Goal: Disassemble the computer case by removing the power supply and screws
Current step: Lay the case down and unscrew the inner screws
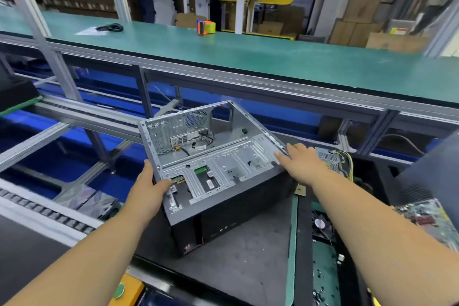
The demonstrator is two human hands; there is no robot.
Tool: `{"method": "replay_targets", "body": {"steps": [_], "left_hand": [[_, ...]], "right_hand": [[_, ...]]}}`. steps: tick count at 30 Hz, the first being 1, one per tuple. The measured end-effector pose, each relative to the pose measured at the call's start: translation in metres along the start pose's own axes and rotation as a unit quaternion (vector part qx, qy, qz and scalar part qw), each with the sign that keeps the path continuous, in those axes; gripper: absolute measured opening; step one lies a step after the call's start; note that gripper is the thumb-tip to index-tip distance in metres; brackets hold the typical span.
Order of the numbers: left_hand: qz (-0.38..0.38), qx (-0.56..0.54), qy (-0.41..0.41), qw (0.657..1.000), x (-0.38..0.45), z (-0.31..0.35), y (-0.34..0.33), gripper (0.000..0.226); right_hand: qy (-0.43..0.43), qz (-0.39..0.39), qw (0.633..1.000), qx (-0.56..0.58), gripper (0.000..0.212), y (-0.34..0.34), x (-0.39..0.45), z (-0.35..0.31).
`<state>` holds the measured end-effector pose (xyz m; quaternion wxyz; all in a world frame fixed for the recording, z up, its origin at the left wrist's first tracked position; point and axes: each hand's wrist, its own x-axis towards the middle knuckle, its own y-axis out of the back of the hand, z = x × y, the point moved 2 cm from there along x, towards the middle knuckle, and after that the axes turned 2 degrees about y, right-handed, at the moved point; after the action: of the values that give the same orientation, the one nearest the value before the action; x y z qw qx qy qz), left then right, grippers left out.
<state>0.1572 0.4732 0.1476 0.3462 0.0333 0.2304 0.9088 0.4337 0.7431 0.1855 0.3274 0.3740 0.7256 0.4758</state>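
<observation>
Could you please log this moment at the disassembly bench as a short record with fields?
case: open computer case, side panel off, tilted on the dark mat
left hand: left hand grips the case's near-left edge
right hand: right hand rests with straight fingers on its right edge
power supply: grey unit with wires lies outside, right of the case
far bench: tape roll, black cable
</observation>
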Motion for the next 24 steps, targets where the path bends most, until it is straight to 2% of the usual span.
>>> {"method": "replay_targets", "body": {"steps": [5,8,15,18,21,24], "left_hand": [[-0.093,-0.104,-0.022,0.99,0.026,-0.001,0.01,0.065],[-0.141,-0.114,-0.052,0.982,0.044,0.002,0.018,0.06],[-0.217,-0.143,-0.058,0.964,0.083,0.0,0.028,0.061],[-0.224,-0.142,-0.057,0.963,0.094,0.0,0.032,0.062],[-0.232,-0.115,-0.05,0.964,0.096,0.003,0.033,0.055],[-0.159,0.002,-0.065,0.985,0.085,0.009,0.035,0.055]], "right_hand": [[-0.025,0.014,0.999,-0.017,0.078,0.002,-0.036,-0.005],[-0.052,0.023,0.998,-0.033,0.079,0.007,-0.051,-0.017],[-0.087,0.035,0.993,-0.067,0.072,0.005,-0.081,-0.038],[-0.109,0.047,0.991,-0.06,0.073,0.0,-0.093,-0.045],[-0.119,0.057,0.989,-0.064,0.06,-0.004,-0.102,-0.047],[-0.144,0.083,0.984,-0.067,0.055,-0.004,-0.109,-0.045]]}}
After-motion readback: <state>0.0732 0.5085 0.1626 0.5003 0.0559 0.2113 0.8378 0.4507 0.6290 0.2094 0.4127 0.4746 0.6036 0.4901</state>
